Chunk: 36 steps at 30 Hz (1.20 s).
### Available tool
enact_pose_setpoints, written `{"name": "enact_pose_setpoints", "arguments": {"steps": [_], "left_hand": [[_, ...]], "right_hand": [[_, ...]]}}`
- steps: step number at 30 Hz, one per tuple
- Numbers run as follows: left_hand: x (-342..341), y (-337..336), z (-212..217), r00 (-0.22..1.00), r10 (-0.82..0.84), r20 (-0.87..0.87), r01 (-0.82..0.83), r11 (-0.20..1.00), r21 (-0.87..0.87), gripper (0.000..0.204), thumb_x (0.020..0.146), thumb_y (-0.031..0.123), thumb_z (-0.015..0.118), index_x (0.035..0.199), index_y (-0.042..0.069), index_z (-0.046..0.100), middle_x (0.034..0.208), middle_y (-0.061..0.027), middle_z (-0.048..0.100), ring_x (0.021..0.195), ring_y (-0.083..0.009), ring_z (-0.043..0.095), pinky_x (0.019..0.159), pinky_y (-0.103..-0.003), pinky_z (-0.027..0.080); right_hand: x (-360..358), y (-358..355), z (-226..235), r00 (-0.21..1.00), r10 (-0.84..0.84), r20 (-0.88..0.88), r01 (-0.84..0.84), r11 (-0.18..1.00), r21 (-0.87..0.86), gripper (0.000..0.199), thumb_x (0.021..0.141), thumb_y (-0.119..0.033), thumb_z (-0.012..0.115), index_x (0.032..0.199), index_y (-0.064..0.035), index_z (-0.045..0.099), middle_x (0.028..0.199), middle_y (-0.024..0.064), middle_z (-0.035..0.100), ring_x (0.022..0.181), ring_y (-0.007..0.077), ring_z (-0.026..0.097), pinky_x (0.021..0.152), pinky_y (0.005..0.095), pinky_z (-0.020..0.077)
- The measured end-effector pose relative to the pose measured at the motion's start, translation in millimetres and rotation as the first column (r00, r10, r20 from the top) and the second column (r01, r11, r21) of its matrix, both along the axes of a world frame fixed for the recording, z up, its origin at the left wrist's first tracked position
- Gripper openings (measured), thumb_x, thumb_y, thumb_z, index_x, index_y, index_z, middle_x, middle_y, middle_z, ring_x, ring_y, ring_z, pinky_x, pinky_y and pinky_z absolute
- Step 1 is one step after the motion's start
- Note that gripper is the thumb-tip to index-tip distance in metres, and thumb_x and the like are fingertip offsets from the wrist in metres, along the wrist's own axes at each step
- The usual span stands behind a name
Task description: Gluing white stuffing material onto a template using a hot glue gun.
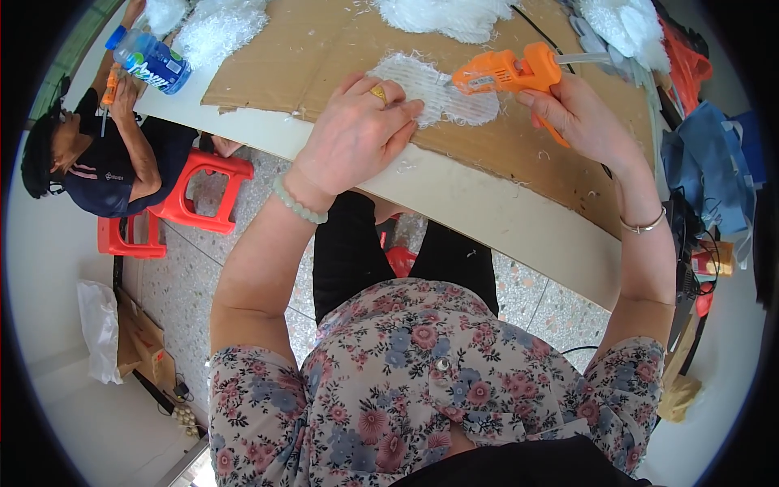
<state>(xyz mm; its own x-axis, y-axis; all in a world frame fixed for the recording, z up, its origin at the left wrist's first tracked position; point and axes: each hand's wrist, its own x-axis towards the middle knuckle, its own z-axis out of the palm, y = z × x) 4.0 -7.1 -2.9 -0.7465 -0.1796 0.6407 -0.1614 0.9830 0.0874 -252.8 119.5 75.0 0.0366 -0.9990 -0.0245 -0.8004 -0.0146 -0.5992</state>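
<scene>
My left hand [357, 130] lies flat on a white heart-shaped fuzzy mesh piece [454, 97], pressing its left part onto a brown cardboard sheet [324, 49]. My right hand [576, 114] grips an orange hot glue gun [507, 71], whose nozzle points left and touches the top of the white piece. A ring shows on a left finger, a bead bracelet on the left wrist and a thin bangle on the right wrist.
Heaps of white fluffy material [446, 15] lie at the table's far side. A blue-capped bottle [150, 58] lies at the left. Another person [97, 154] sits by red stools [207, 191] at the left. Blue cloth [706, 158] hangs at the right.
</scene>
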Motion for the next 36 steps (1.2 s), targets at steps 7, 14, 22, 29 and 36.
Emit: {"name": "enact_pose_setpoints", "arguments": {"steps": [7, 14, 22, 29, 36], "left_hand": [[0.4, -0.1, 0.6, 1.000, 0.004, 0.005, -0.004, 1.000, 0.013, 0.016, 0.076, 0.013, 0.067, 0.091, 0.009, 0.070, 0.083, -0.0039, 0.060, 0.085, -0.0232, 0.059, 0.088, -0.038, 0.045], [1.2, 0.1, 0.5, 1.000, 0.011, 0.000, -0.011, 1.000, 0.019, 0.016, 0.075, 0.013, 0.068, 0.090, 0.009, 0.070, 0.083, -0.0044, 0.060, 0.085, -0.0238, 0.059, 0.088, -0.039, 0.045], [0.0, 0.5, 1.7, 1.000, 0.009, -0.005, -0.009, 1.000, 0.020, 0.015, 0.074, 0.013, 0.068, 0.089, 0.009, 0.070, 0.082, -0.0042, 0.060, 0.085, -0.0235, 0.059, 0.087, -0.039, 0.045], [-0.6, 1.9, 1.7, 1.000, 0.008, -0.001, -0.008, 1.000, 0.018, 0.015, 0.075, 0.013, 0.068, 0.089, 0.009, 0.070, 0.082, -0.0043, 0.060, 0.086, -0.0239, 0.059, 0.087, -0.039, 0.045], [-2.1, 4.4, 1.3, 1.000, 0.013, -0.001, -0.013, 1.000, 0.017, 0.015, 0.075, 0.014, 0.068, 0.090, 0.009, 0.070, 0.082, -0.0042, 0.060, 0.085, -0.0240, 0.059, 0.087, -0.038, 0.045]], "right_hand": [[1.6, -14.7, -1.7, 0.996, 0.051, -0.071, -0.054, 0.998, -0.035, 0.033, 0.096, -0.033, 0.053, 0.090, 0.0001, 0.056, 0.067, 0.0018, 0.053, 0.059, 0.0100, 0.045, 0.055, 0.0258, 0.0379], [1.2, -15.4, 0.6, 0.989, 0.060, 0.132, -0.049, 0.996, -0.081, 0.034, 0.098, -0.032, 0.051, 0.104, 0.0001, 0.060, 0.078, 0.0008, 0.060, 0.067, 0.0090, 0.049, 0.060, 0.0241, 0.0398], [-2.3, -14.0, -5.2, 0.998, 0.047, 0.044, -0.048, 0.999, 0.018, 0.036, 0.098, -0.029, 0.051, 0.117, 0.0004, 0.054, 0.083, 0.0009, 0.062, 0.075, 0.0079, 0.050, 0.066, 0.0228, 0.0410], [-0.5, -16.6, -5.0, 0.997, 0.043, -0.072, -0.043, 0.999, 0.010, 0.031, 0.097, -0.027, 0.053, 0.109, 0.0020, 0.056, 0.077, 0.0019, 0.059, 0.069, 0.0087, 0.046, 0.063, 0.0242, 0.0398], [2.8, -16.9, -3.8, 0.992, 0.042, -0.120, -0.045, 0.999, -0.018, 0.030, 0.097, -0.026, 0.053, 0.105, 0.0022, 0.058, 0.073, 0.0034, 0.057, 0.065, 0.0104, 0.048, 0.060, 0.0252, 0.0401]]}}
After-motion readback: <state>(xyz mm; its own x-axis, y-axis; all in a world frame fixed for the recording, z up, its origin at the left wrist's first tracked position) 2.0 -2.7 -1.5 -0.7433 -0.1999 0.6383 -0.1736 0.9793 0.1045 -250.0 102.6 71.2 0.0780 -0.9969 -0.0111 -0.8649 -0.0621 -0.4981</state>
